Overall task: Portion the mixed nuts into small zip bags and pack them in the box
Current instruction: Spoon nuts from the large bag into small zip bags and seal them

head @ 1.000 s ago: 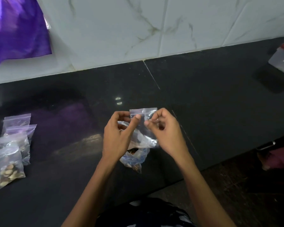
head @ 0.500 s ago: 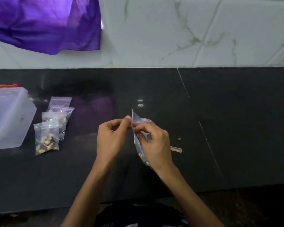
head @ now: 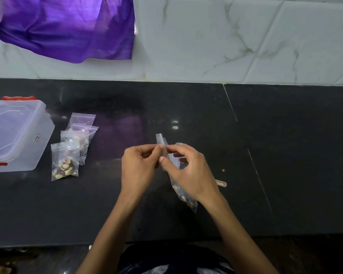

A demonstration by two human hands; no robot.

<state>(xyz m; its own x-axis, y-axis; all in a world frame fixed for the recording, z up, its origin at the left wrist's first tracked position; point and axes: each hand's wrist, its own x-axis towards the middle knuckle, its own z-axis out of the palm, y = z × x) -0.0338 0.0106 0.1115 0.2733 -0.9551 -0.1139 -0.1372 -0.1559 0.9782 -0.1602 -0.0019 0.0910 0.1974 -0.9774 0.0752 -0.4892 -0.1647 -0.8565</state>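
Observation:
I hold a small clear zip bag (head: pixel 161 142) above the middle of the black counter. My left hand (head: pixel 140 169) pinches its top edge from the left, and my right hand (head: pixel 188 171) pinches it from the right. A larger clear bag with nuts (head: pixel 184 196) hangs under my right hand, partly hidden by it. At the left stands a translucent plastic box (head: pixel 18 135) with red clips, its lid on. Next to it lie several small zip bags (head: pixel 75 143); the nearest one (head: pixel 64 161) holds mixed nuts.
A single nut piece (head: pixel 222 170) lies on the counter (head: pixel 285 155) right of my hands, with a small clear plastic strip (head: pixel 221 182) just below it. A purple cloth (head: pixel 67 26) hangs on the tiled wall at the back left. The counter's front edge runs below my forearms.
My view swung left, bringing the box and filled bags further in. The small bag, first face-on, now stands edge-on between my fingers.

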